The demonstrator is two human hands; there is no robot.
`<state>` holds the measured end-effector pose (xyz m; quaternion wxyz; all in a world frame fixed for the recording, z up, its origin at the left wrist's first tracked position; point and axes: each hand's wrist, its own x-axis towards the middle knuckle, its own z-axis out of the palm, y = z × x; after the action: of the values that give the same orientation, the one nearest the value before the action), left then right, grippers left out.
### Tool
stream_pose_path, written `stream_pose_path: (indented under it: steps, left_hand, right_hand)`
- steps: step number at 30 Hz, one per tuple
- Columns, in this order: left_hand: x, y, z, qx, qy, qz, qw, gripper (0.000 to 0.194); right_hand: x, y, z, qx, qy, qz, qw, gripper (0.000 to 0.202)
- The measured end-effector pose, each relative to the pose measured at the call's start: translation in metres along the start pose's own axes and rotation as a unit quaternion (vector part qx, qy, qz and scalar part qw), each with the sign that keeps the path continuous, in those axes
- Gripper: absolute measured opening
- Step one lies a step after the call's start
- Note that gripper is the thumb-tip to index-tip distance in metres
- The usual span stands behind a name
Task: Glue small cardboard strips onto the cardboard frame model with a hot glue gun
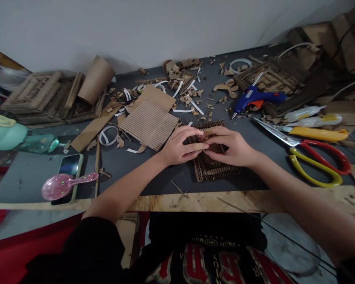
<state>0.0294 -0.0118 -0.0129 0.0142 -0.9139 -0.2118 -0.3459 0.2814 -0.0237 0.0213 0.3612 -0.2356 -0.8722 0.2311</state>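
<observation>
Cardboard frame [213, 170] lies beneath left hand [180, 146] and right hand [235, 148], both curled; whether either grasps anything cannot be told.

Left hand [177, 148] and right hand [235, 148] face each other, fingers [195, 148] bent.

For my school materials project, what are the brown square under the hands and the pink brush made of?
The brown square looks like dull corrugated cardboard: its border shows wavy ridges. The pink brush is probably glossy plastic, with shiny, glittery specks.
</observation>
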Motion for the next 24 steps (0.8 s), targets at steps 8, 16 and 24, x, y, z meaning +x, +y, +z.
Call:
stream_pose_path:
  steps: [8, 16, 24]
  left_hand:
    - [0.012, 0.006, 0.001, 0.01, 0.133, 0.05, 0.99, 0.01]
    - [0.011, 0.003, 0.006, -0.034, 0.118, 0.049, 0.991, 0.014]
    - [0.014, 0.004, 0.003, -0.028, 0.121, 0.06, 0.99, 0.015]
  right_hand:
    - [0.0, 0.009, -0.012, -0.059, 0.053, 0.037, 0.996, 0.017]
    - [-0.03, 0.079, -0.075, -0.422, 0.143, 0.363, 0.818, 0.068]
    - [-0.026, 0.081, -0.076, -0.446, 0.037, 0.438, 0.779, 0.053]
